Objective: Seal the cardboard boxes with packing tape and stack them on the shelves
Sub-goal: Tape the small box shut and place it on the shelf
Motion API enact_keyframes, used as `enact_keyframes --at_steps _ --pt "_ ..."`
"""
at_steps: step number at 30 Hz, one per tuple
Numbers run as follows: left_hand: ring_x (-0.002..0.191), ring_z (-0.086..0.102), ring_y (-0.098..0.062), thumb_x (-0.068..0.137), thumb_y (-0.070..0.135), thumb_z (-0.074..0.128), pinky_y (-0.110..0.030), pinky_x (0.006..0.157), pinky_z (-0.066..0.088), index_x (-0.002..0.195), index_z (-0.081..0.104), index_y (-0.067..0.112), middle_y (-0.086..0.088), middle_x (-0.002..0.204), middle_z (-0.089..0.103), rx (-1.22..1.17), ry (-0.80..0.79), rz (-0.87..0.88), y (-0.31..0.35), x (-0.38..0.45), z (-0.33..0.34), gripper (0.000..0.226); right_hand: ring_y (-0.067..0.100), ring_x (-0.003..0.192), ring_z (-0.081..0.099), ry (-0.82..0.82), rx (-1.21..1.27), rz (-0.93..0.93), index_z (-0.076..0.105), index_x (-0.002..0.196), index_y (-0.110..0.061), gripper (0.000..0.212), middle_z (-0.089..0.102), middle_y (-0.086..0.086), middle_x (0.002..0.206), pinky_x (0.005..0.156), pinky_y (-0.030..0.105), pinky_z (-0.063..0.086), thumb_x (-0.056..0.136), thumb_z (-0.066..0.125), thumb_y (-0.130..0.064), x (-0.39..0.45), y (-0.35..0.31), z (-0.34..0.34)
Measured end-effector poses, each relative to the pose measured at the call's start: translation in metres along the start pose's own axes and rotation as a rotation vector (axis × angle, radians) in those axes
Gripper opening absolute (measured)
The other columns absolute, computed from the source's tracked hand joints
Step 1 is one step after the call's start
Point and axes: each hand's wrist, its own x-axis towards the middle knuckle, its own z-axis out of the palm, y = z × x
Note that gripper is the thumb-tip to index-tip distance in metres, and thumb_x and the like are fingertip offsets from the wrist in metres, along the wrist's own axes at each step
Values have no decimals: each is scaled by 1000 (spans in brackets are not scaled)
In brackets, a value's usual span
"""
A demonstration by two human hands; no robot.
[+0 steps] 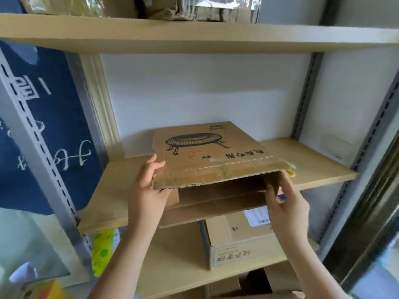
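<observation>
A: Two hands on one box, that's your moment. You've got the flat brown cardboard box with the black round-stool drawing (212, 156) at the front edge of the pale wooden middle shelf (319, 167), far end resting on the board, near end hanging out toward you.

B: Grip?

A: Your left hand (149, 182) has fingers curled round the box's near left corner, thumb on top. Your right hand (287, 201) pinches the inner flap at the open right end, fingers tucked inside.

B: Sealed?

A: Can't call it sealed. Near end gapes open, you can see dark interior and loose flaps. Old creased tape (216, 173) runs along the top flap, looks like leftover, not a fresh seal. No tape roll in view.

B: So progress?

A: Early to middle, my guess. Middle shelf holds only this box. Lower shelf (177, 255) already has a closed tan carton with a blue-bordered printed label (239, 244), more cardboard below that, partly hidden. Top shelf (194, 35) carries wrapped bundles, blurry.

B: What's left?

A: You likely need to fold those flaps shut and tape them, or slide it in as is; can't tell which you intend. Watch the overhang, it'd tip if you let go now.
</observation>
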Motion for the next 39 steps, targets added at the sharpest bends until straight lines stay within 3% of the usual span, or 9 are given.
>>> enact_keyframes --at_steps 9,12,15,19,21,26,29,35,39 --pt "112 64 -12 71 -5 82 -21 73 52 127 63 23 12 150 48 112 27 38 5 -5 4 65 30 123 57 -183 -240 -173 54 141 -16 45 32 13 158 75 30 50 97 53 -12 7 4 26" --pt "138 39 1 84 13 75 -24 99 46 133 59 30 16 158 34 -78 -122 40 3 -10 -6 55 19 79 67 15 84 -17 67 121 -23 36 71 6 118 63 16 44 94 48 -9 18 14 15" --pt "150 17 -3 85 42 60 -46 120 23 137 52 32 22 163 17 -349 -324 -32 4 -20 -18 53 19 102 66 157 357 130 55 124 -26 36 66 -11 111 88 34 52 96 35 -36 37 13 -1" --pt "112 54 -10 88 69 46 -25 96 38 126 53 40 28 160 16 -271 -261 -56 15 -22 -16 48 -11 107 53 -49 307 15 41 144 -31 48 54 -11 135 85 2 36 100 45 -49 60 6 1" --pt "85 58 -22 95 56 47 -16 76 41 123 52 43 24 162 17 -233 -230 -1 15 -26 -11 31 -17 91 53 -131 256 18 48 140 -33 44 60 -11 122 73 -4 35 97 58 -39 61 8 8" --pt "147 29 -8 92 27 61 -19 103 41 126 53 35 12 162 23 -106 -164 113 -5 -30 -2 36 14 109 55 -90 130 -101 49 139 -22 61 53 -5 118 89 30 50 85 76 -16 55 27 19" --pt "136 35 6 91 27 65 -1 91 41 147 40 36 13 152 32 72 -128 151 -4 -20 -4 62 20 109 55 -119 90 -93 47 135 -18 65 49 -1 124 88 35 47 80 81 -23 67 32 23" --pt "130 47 -11 83 16 76 -31 89 56 133 59 26 7 139 43 166 -77 199 -4 -11 -7 53 4 111 59 -314 265 -31 36 146 -28 59 61 -11 130 85 21 45 94 55 -50 51 43 24" --pt "138 43 -18 86 -3 69 -19 98 46 133 53 15 7 149 41 66 -73 197 -4 -18 -2 52 3 148 23 -601 394 -157 0 156 -42 107 19 -22 162 117 22 27 77 64 -71 43 69 11"
